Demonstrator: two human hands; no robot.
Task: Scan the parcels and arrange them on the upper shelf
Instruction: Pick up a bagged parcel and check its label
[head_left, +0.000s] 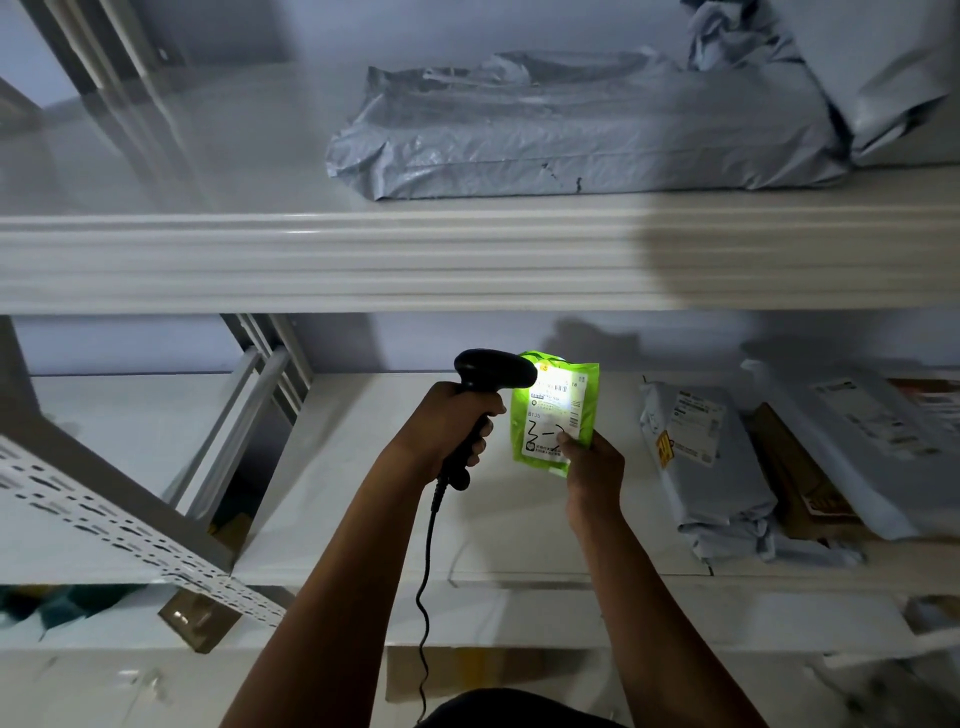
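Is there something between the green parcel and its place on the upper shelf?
Yes: the upper shelf has a thick front lip between the green parcel, in the right hand, and its top. Up there a grey parcel fills the right part; left of it nothing visible blocks.

Green pouch with white label, black scanner, grey mailers on white shelf

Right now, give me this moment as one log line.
step: scanning | left hand: grips scanner | right hand: pinches green parcel | upper shelf: holds grey parcel
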